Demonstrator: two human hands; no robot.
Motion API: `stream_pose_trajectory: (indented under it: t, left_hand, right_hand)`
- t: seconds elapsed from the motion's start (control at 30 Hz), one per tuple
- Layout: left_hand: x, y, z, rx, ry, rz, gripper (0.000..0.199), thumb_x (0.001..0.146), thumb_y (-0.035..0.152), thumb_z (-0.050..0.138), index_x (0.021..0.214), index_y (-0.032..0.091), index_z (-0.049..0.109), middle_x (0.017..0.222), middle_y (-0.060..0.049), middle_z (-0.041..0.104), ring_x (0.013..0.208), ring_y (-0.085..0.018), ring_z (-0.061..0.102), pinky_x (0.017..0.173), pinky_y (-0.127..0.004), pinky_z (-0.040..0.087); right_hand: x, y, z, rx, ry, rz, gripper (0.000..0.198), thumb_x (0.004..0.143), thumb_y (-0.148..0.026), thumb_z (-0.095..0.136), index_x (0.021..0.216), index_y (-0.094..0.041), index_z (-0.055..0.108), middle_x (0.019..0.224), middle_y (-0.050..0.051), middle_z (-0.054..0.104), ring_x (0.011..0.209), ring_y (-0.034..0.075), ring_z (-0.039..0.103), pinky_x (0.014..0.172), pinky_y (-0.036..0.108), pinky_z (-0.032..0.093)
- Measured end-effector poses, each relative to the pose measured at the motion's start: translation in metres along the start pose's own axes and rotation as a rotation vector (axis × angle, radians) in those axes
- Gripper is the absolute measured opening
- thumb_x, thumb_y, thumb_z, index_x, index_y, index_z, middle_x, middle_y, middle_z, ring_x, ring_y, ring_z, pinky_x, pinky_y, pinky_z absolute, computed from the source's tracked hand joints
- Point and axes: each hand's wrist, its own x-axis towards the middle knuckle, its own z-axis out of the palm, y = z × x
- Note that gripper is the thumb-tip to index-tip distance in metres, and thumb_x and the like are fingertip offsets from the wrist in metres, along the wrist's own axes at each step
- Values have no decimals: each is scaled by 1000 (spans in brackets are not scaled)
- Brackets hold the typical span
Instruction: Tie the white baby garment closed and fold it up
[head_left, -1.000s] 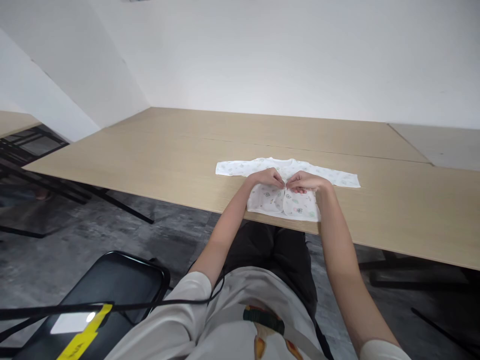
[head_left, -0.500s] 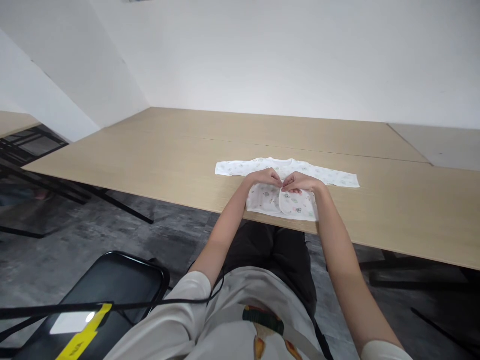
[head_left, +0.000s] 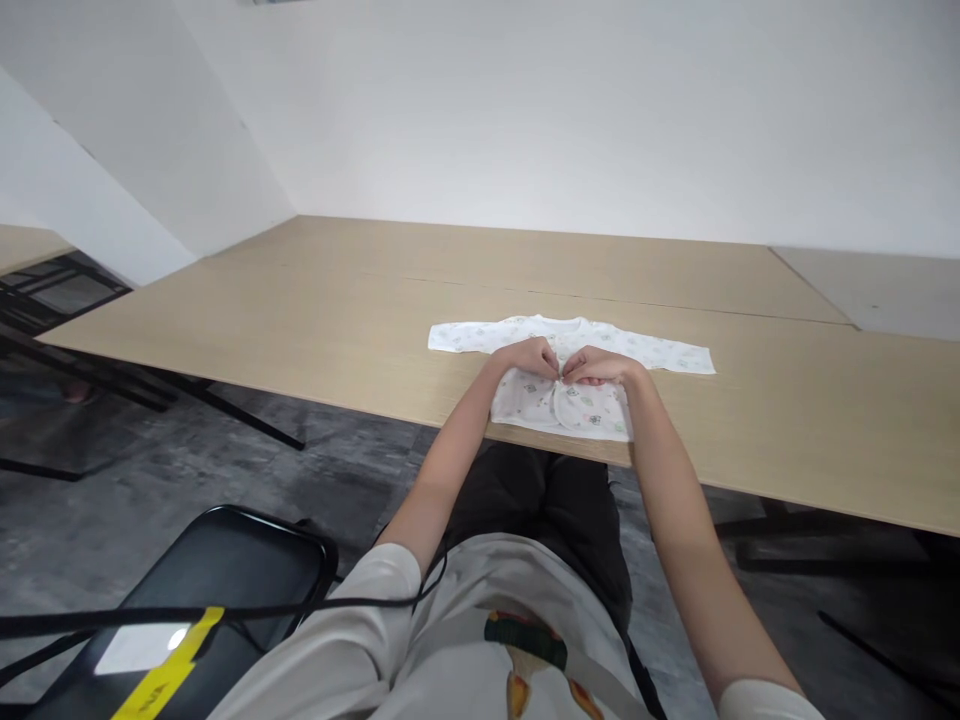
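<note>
A small white baby shirt (head_left: 594, 408) with a scattered print lies spread on the wooden table (head_left: 345, 330), its long sleeves stretched out to both sides and its hem close to the table's front edge. My left hand (head_left: 534, 356) pinches the front opening near the middle of the shirt. Right beside it, my right hand (head_left: 596, 366) pinches the other front edge, the fingertips of both hands almost meeting. Whatever fastener may sit between the fingers is hidden. Below the hands, one rounded front panel overlaps the other.
A black chair (head_left: 247, 560) with a yellow tag (head_left: 169, 665) stands at lower left, and a black cable (head_left: 322, 604) crosses above it to my body. Behind the table rises a white wall (head_left: 525, 120). Another table (head_left: 30, 245) is at far left.
Both hands stay at the shirt's middle, fingertips shifting slightly as they pinch. The front edges under them look drawn closer and a little puckered.
</note>
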Motion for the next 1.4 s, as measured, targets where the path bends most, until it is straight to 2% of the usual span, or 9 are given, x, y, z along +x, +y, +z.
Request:
stream_pose_trajectory:
  t: [0.17, 0.37, 0.47, 0.6, 0.8, 1.0, 1.1, 1.23, 1.4]
  left_hand:
    - [-2, -1, 0, 38, 1, 27, 21, 62, 32, 73, 71, 14, 75, 63, -1, 66, 59, -10, 54, 58, -23, 40]
    - [-1, 4, -3, 61, 140, 159, 30, 58, 31, 78, 81, 13, 74, 59, 3, 55, 58, -8, 47, 57, -21, 35]
    - [7, 1, 1, 6, 296, 176, 27, 70, 32, 69, 88, 12, 73, 73, -2, 65, 68, -10, 55, 66, -23, 42]
    - [14, -1, 13, 125, 433, 45, 33, 83, 35, 55, 102, 13, 70, 105, -8, 70, 96, -16, 62, 89, -26, 46]
    - [1, -1, 33, 566, 381, -96, 51, 94, 47, 36, 136, 21, 49, 148, -7, 45, 137, -21, 39, 117, -40, 24]
    - [-8, -7, 30, 754, 273, -104, 69, 93, 61, 24, 149, 21, 29, 157, -9, 27, 145, -24, 24, 120, -52, 8]
    - [-8, -7, 23, 790, 220, -122, 83, 88, 71, 22, 151, 18, 24, 158, -12, 24, 147, -28, 20, 119, -57, 2]
    - [-14, -7, 8, 813, 187, -173, 100, 79, 81, 28, 151, 12, 22, 159, -16, 19, 148, -33, 13, 118, -60, -1]
    - [-39, -23, -17, 814, 287, -312, 95, 82, 77, 27, 152, 13, 21, 159, -17, 17, 147, -38, 12, 115, -65, 2]
  right_hand:
    - [1, 3, -1, 38, -22, 5, 26, 61, -37, 78, 63, -16, 63, 49, -4, 46, 42, 5, 35, 38, 19, 24]
    - [-1, 3, -1, 16, -8, 8, 35, 63, -43, 79, 57, -16, 59, 45, -3, 46, 40, 5, 38, 37, 20, 28]
    - [0, 2, -1, -8, 7, 29, 36, 61, -44, 81, 59, -16, 59, 46, -3, 48, 40, 6, 39, 37, 20, 28]
    - [2, 0, 0, -55, 20, 41, 40, 62, -47, 80, 57, -17, 54, 45, -3, 47, 38, 5, 37, 36, 21, 25]
    - [-9, -8, 11, -215, 77, 94, 37, 70, -49, 73, 66, -19, 52, 52, -1, 53, 43, 9, 46, 43, 23, 33]
    - [-37, -13, 59, -638, 414, 115, 44, 76, -56, 65, 101, -20, 57, 93, 8, 68, 87, 26, 64, 69, 32, 46]
    - [-54, -15, 69, -676, 411, 99, 54, 78, -60, 61, 114, -20, 57, 111, 13, 66, 100, 30, 62, 78, 35, 46]
    - [-64, -8, 24, -481, 400, 57, 56, 82, -61, 55, 120, -19, 58, 109, 11, 67, 92, 25, 64, 78, 32, 47]
    - [-48, 43, -55, -588, 799, 228, 49, 90, -43, 46, 124, -10, 56, 129, 20, 56, 115, 30, 54, 92, 39, 43]
